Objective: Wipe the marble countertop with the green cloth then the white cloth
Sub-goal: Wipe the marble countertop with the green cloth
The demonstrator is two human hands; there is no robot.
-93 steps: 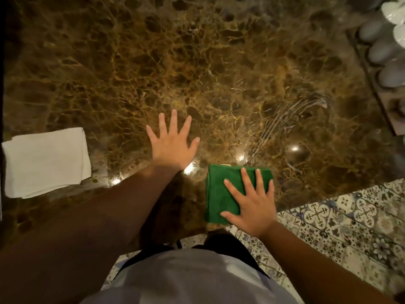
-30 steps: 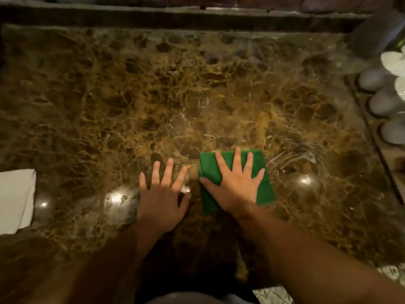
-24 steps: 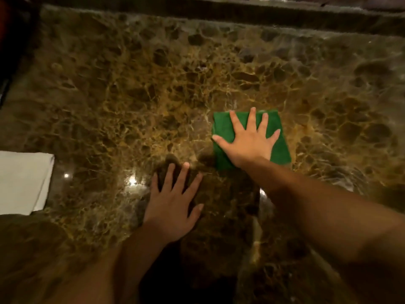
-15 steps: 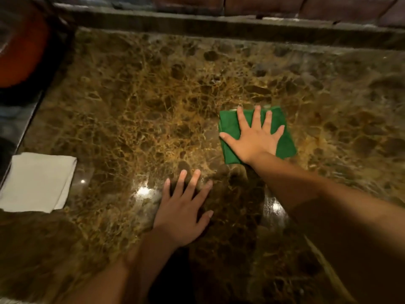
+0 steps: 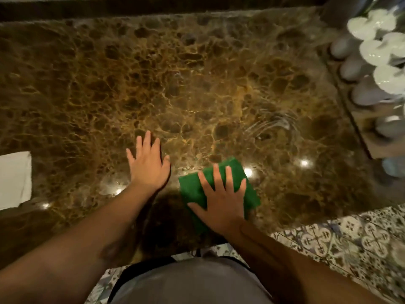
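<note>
The brown marble countertop (image 5: 197,84) fills most of the view. A folded green cloth (image 5: 192,189) lies flat on it near the front edge, and my right hand (image 5: 221,198) presses down on it with fingers spread. My left hand (image 5: 149,165) rests flat on the bare marble just left of the cloth, fingers apart, holding nothing. A folded white cloth (image 5: 14,178) lies at the left edge of the counter, partly cut off by the frame.
A wooden tray (image 5: 368,119) with several grey-white egg-like objects and white flowers (image 5: 377,49) stands along the right side. A dark raised ledge (image 5: 153,7) runs along the back. Patterned floor tiles (image 5: 350,238) show past the counter's front edge.
My right hand has pulled the green cloth back from the middle of the counter toward the front edge. My left hand stays flat on the marble.
</note>
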